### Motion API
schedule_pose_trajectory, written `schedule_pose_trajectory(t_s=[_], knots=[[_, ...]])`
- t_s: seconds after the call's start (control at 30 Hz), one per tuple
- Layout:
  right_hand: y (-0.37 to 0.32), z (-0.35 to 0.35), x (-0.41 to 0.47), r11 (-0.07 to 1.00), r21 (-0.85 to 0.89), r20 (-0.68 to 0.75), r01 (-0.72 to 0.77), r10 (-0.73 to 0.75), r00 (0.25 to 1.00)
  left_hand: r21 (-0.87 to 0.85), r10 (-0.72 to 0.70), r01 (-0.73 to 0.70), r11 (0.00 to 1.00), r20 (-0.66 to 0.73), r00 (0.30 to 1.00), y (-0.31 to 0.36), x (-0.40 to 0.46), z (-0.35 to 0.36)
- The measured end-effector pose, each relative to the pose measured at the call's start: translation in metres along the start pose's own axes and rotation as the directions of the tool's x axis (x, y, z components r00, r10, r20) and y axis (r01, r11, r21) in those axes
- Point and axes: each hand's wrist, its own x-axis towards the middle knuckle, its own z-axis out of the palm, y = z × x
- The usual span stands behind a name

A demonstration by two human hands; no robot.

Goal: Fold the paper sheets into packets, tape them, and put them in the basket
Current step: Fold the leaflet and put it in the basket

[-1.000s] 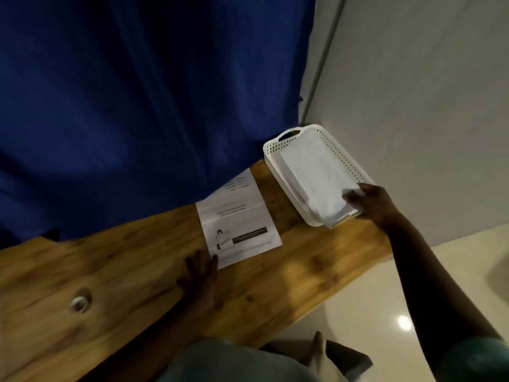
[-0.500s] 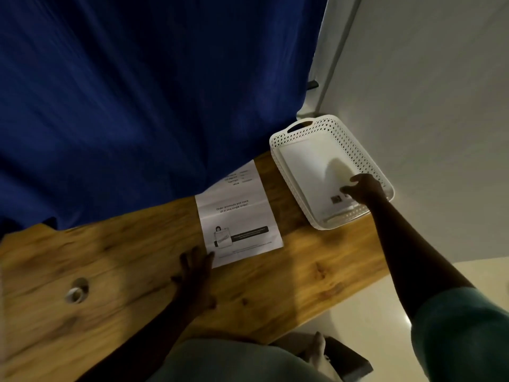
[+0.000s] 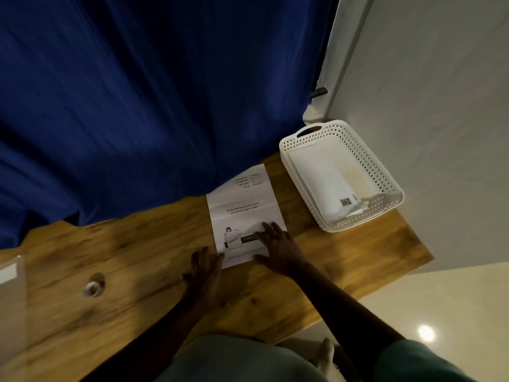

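A printed white paper sheet [image 3: 243,208] with crease lines lies flat on the wooden table [image 3: 137,271], its far end against the blue curtain. My right hand [image 3: 276,245] rests flat on the sheet's near right corner, fingers spread. My left hand [image 3: 206,271] lies flat on the wood, its fingertips touching the sheet's near left corner. A white perforated basket [image 3: 384,177] stands at the table's right end and holds a folded white paper packet [image 3: 327,177]. A roll of tape [image 3: 92,288] lies on the table at the left.
A dark blue curtain [image 3: 151,100] hangs along the far edge of the table. A clear plastic piece [image 3: 11,299] shows at the left edge. A white wall is at the right, with pale floor below the table's right edge.
My right hand let go of the packet in the basket and came back left onto the printed sheet. My left hand stayed by the sheet's near corner.
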Motion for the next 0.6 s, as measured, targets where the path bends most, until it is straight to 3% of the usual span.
schedule_pose_trajectory(t_s=[0.07,0.17,0.3,0.47,0.6], knots=[[-0.003,0.016,-0.003,0.999,-0.028,-0.018,-0.019,0.019,1.0,-0.053,0.024,-0.024,0.998,-0.012,1.0,0.0,-0.009,-0.003],[-0.032,0.028,-0.021,0.999,-0.022,-0.089,-0.034,0.032,0.996,-0.239,0.014,-0.054,0.969,-0.166,0.986,-0.012,-0.021,0.003],[-0.083,0.038,-0.043,1.0,-0.014,-0.059,-0.008,0.007,0.998,-0.419,-0.145,-0.001,0.908,-0.317,0.937,-0.053,-0.036,0.018],[-0.158,0.066,-0.046,0.984,0.177,0.098,-0.011,-0.006,0.995,-0.441,-0.38,0.242,0.864,-0.257,0.889,-0.129,-0.056,0.043],[-0.205,0.085,-0.038,0.957,0.288,0.153,0.031,-0.078,0.985,-0.459,-0.4,0.255,0.851,-0.251,0.881,-0.156,-0.08,0.054]])
